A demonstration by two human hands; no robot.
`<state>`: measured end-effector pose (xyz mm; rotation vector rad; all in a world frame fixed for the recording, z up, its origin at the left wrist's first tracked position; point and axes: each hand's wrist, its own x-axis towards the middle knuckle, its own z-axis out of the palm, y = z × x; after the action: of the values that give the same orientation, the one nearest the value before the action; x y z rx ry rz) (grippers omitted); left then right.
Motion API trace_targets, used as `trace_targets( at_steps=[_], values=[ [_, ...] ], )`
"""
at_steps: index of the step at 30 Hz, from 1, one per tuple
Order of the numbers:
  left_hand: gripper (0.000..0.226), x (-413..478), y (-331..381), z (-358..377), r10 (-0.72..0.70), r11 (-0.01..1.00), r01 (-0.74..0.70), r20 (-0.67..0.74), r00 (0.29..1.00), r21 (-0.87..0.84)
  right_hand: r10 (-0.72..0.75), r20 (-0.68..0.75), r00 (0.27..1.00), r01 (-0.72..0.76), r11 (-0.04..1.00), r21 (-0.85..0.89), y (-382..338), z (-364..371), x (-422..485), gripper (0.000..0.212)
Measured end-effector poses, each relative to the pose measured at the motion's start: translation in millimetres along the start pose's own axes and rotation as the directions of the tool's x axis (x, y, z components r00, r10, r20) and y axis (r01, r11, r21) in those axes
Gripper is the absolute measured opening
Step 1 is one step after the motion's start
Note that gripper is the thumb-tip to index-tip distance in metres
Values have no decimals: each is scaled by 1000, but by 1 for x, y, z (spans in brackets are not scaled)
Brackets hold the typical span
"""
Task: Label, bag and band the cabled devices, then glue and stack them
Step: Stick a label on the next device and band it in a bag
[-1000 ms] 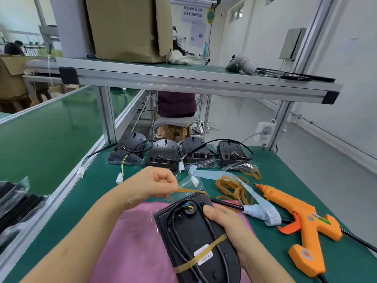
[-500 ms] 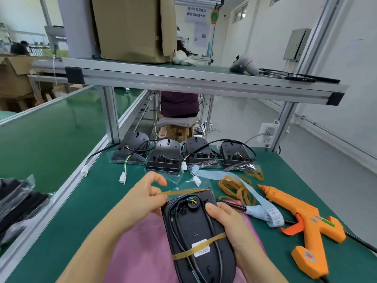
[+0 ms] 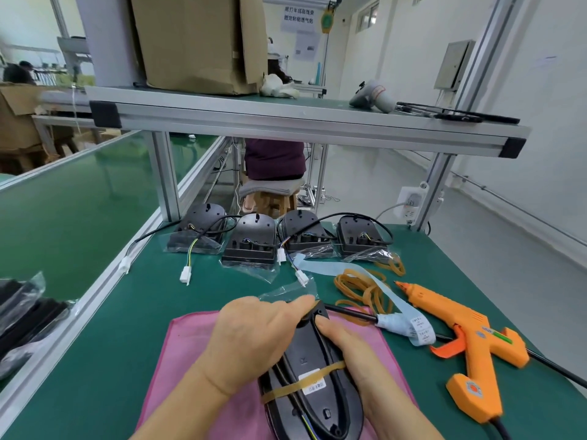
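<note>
Green bench (image 3: 127,312): left hand (image 3: 254,338), right hand (image 3: 359,360) hold device (image 3: 313,347).

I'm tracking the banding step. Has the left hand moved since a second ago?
Yes. The left hand moved right across the pink cloth, from beside the black device onto its far end.

A cardboard box (image 3: 190,42) and a grey handheld tool (image 3: 374,96) sit on the upper shelf (image 3: 286,119).

Banded device (image 3: 313,369) lies on cloth (image 3: 190,360); four devices (image 3: 249,241) behind; glue gun (image 3: 467,341) right, rubber bands (image 3: 359,287) between.
</note>
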<state>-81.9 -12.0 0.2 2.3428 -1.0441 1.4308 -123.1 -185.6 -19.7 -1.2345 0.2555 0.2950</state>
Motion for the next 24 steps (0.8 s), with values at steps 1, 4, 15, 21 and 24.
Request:
trace_targets(
  at_steps=[1, 4, 15, 21, 24],
  values=[
    [33, 5, 0, 0, -53, 999, 53, 59, 997, 13, -7, -15, 1000, 7, 1000, -12, 0, 1, 0, 39],
    [23, 19, -1, 0, -216, 974, 190, 254, 943, 124, -40, -81, 996, 33, 996, -83, -4, 3, 4, 49],
    [26, 27, -3, 8, -162, 986, 153, 143, 976, 69, -23, -109, 994, 5, 986, -164, -15, 7, 12, 35],
    [20, 15, -8, 5, 97, 994, -93, 70, 993, -61, 8, -69, 998, -15, 993, -113, -11, 5, 15, 30],
    [28, 1, -10, 4, 10, 987, 2, 70, 997, -161, -22, -142, 990, 14, 998, -54, -9, -3, 16, 36]
  ],
)
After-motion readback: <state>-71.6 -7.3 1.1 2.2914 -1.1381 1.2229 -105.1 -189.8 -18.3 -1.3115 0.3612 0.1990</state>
